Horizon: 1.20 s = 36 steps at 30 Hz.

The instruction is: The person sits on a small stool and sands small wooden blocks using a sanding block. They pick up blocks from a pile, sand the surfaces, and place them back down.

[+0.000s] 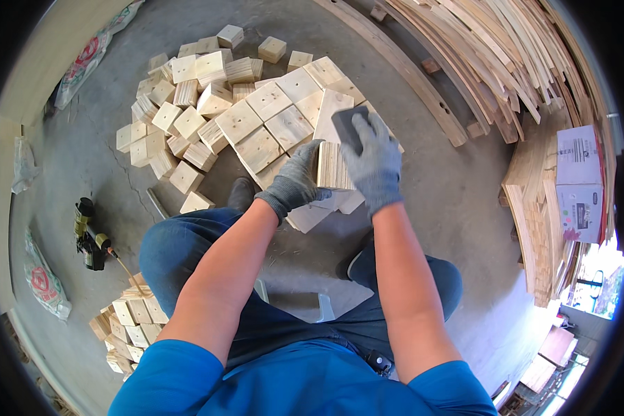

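My left hand (295, 182), in a grey knit glove, grips a pale wooden block (334, 168) by its left side, with the thumb up along its edge. Striped layers show on the block's near face. My right hand (376, 163), gloved the same way, is closed around a dark grey rectangular pad (349, 129), like a sanding block. The pad is tilted over the wooden block's right part; whether it touches the wood I cannot tell. Under and beyond the hands, square wooden blocks (263, 149) stand packed side by side in a raised cluster.
A loose heap of wooden blocks (188, 123) lies at the far left, and another stack (133, 320) by my left leg. A black power tool (89, 234) with a hose is on the floor. Long planks (464, 55) and a cardboard box (579, 184) line the right.
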Each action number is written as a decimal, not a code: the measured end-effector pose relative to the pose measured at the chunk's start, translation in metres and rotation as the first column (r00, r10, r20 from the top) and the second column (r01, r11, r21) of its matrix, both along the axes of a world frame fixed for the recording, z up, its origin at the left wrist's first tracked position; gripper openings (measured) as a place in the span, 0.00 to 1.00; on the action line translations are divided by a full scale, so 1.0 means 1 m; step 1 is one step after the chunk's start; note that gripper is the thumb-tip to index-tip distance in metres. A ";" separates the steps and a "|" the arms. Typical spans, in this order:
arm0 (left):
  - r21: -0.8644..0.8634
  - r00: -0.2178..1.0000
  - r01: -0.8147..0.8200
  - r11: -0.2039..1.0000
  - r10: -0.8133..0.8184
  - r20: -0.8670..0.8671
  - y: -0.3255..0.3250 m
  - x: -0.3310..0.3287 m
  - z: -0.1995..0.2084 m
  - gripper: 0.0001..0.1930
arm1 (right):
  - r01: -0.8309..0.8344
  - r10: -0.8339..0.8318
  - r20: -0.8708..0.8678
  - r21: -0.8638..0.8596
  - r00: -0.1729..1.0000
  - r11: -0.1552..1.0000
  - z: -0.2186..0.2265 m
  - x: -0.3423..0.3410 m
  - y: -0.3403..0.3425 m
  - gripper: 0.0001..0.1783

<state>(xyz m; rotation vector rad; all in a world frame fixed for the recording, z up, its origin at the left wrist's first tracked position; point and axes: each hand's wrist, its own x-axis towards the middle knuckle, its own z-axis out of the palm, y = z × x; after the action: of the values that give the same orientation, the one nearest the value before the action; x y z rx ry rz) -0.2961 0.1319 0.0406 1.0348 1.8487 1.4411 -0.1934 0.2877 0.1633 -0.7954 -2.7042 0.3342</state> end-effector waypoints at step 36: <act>-0.006 0.995 -0.007 1.000 0.008 0.102 -0.002 0.003 -0.001 0.60 | -0.025 -0.412 -0.174 -0.939 0.894 0.342 -0.016 0.136 -0.065 0.34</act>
<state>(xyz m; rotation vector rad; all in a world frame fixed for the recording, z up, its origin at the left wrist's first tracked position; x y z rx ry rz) -0.2935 0.1300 0.0394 0.9347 1.7852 1.4643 -0.0576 0.2229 0.1473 -1.1322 -1.7716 1.8715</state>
